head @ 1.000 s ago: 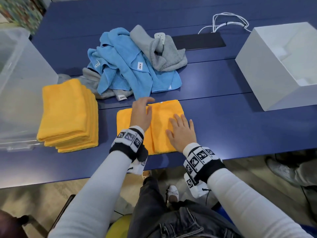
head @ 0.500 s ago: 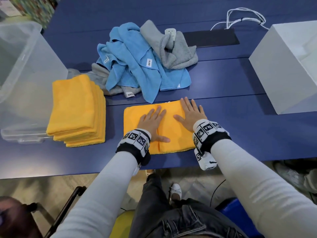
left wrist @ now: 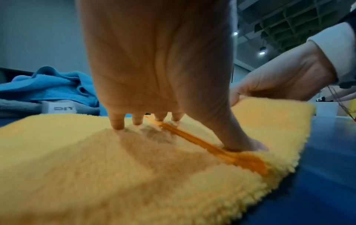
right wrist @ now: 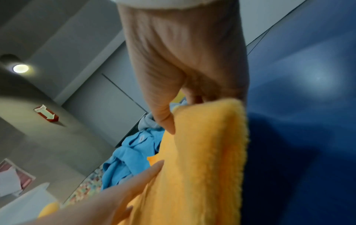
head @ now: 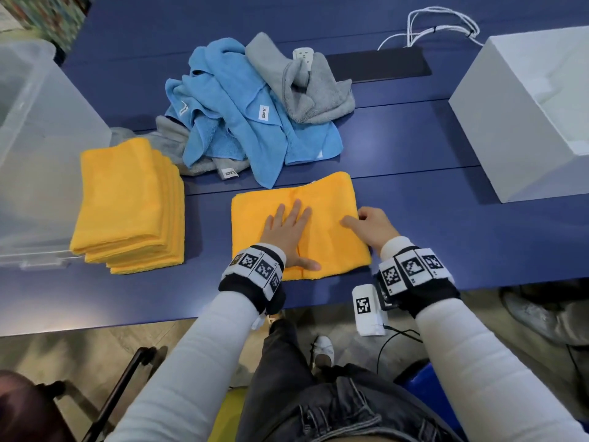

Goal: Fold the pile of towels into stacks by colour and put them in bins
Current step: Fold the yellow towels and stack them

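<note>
Left hand (head: 287,232) lay flat, fingers straight and spread, pressing down on the middle of the orange towel (head: 255,215) that sat half-folded on the blue table (head: 430,218) right at my near edge. Right hand (head: 371,226) was curled at that towel's right side, thumb on top and fingers tucked under the edge, pinching the cloth; from the right wrist view I could see the edge lifted a little off the table in that pinch. From the left wrist view my fingertips (left wrist: 118,121) dug into the pile beside a darker orange hem strip (left wrist: 212,148) that ran under my thumb. Over to my left, a stack of folded orange towels (head: 127,205) rested on the table, just beside the clear plastic bin (head: 38,148) at the left edge. Behind the towel I was working on, the unfolded pile waited: blue towels (head: 242,113) heaped in the centre, a grey towel (head: 315,90) bunched against their right side, and another grey towel (head: 169,135) poking out beneath them on the left. A white bin (head: 510,116) stood well apart on my right. Farther back, a black mat (head: 379,65) lay flat with white cables (head: 439,27) looped behind it.
</note>
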The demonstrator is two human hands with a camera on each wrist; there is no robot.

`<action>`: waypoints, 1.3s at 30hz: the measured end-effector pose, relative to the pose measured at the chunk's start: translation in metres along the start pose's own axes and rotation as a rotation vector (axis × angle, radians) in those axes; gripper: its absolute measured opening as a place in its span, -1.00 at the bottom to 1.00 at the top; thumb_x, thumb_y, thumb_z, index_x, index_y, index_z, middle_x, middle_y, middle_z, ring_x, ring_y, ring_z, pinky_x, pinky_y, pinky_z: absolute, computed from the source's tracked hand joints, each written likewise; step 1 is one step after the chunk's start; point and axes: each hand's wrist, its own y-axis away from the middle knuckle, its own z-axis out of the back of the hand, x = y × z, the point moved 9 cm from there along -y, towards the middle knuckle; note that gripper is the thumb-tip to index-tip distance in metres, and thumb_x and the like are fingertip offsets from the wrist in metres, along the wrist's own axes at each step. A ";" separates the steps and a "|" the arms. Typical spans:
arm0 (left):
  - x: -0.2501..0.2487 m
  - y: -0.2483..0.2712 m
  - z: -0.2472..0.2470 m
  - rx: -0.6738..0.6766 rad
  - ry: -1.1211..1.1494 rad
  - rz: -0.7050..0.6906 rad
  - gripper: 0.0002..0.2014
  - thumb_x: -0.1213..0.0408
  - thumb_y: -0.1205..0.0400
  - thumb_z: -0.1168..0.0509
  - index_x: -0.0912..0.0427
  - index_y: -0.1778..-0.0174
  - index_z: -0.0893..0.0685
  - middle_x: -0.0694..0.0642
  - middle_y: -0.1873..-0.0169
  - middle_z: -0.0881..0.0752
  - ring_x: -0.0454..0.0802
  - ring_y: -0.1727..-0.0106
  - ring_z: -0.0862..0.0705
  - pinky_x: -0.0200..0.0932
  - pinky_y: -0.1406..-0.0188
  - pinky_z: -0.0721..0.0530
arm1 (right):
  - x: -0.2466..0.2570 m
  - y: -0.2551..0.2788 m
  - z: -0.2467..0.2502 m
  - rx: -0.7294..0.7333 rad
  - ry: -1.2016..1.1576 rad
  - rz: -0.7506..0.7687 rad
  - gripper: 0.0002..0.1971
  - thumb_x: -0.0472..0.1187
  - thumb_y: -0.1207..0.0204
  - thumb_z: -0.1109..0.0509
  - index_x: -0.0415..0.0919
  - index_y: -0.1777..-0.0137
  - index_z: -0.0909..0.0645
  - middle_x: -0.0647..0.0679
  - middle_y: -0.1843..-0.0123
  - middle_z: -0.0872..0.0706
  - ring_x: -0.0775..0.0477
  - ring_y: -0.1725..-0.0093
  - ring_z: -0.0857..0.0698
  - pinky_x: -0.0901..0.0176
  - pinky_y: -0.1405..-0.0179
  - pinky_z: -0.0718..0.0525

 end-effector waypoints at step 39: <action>0.099 0.022 0.006 -0.218 1.699 0.100 -0.42 0.50 -0.50 -0.39 0.20 -0.43 -0.39 0.25 -0.30 -0.59 0.04 -0.12 -0.66 -0.03 -0.07 -0.67 | 0.062 0.020 -0.097 0.137 0.431 0.479 -0.44 -0.26 -0.69 -0.08 -0.14 -0.66 -0.02 0.03 -0.71 0.13 -0.03 -0.68 0.13 0.07 -0.62 -0.03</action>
